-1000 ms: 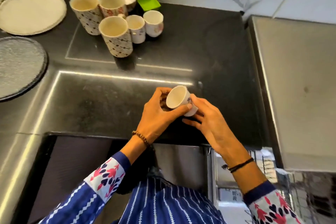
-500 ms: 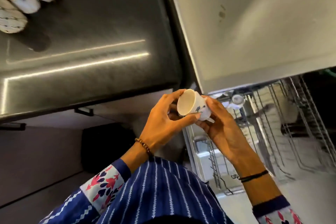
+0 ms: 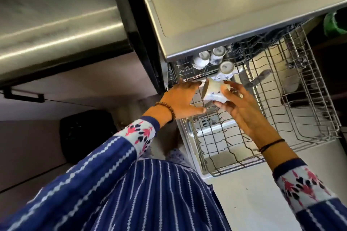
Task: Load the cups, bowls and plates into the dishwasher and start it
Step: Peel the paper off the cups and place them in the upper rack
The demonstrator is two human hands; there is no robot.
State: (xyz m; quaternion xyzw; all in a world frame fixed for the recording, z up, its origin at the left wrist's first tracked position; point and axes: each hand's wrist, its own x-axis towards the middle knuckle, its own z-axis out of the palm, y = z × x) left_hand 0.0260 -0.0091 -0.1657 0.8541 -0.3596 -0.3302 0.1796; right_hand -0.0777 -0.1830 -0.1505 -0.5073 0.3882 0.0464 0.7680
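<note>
**Small Cup Held Over the Drawn-Out Rack**

A small white cup [image 3: 214, 92] with blue marks was held on its side just above the rear left part of the wire rack [image 3: 300, 110]. Its mouth was turned to the left, away from the rack's middle. It was grasped by the right hand [image 3: 242, 108], with the thumb curled beneath and the fingers bent over the top. The left hand [image 3: 183, 99] was spread at the cup's mouth, fingers nearly straight and thumb held wide below. Its fingertips were seen at the rim, but whether they touched it could not be told through the blur.

Three upturned cups [image 3: 226, 68] of the same kind were seated in the rack's rear left corner, just behind the held one. The rack itself was drawn out from under a steel-grey top [image 3: 225, 5], and a pale panel [image 3: 216, 133] was seen below it through the wires.

To the left of the rack a dark, glossy worktop [image 3: 56, 24] was seen from its edge. Beyond the rack's rear right corner a green thing [image 3: 334, 24] was visible — too blurred to be named. A bead bracelet [image 3: 167, 108] was worn on the left wrist and a thin black band [image 3: 272, 144] on the right.
</note>
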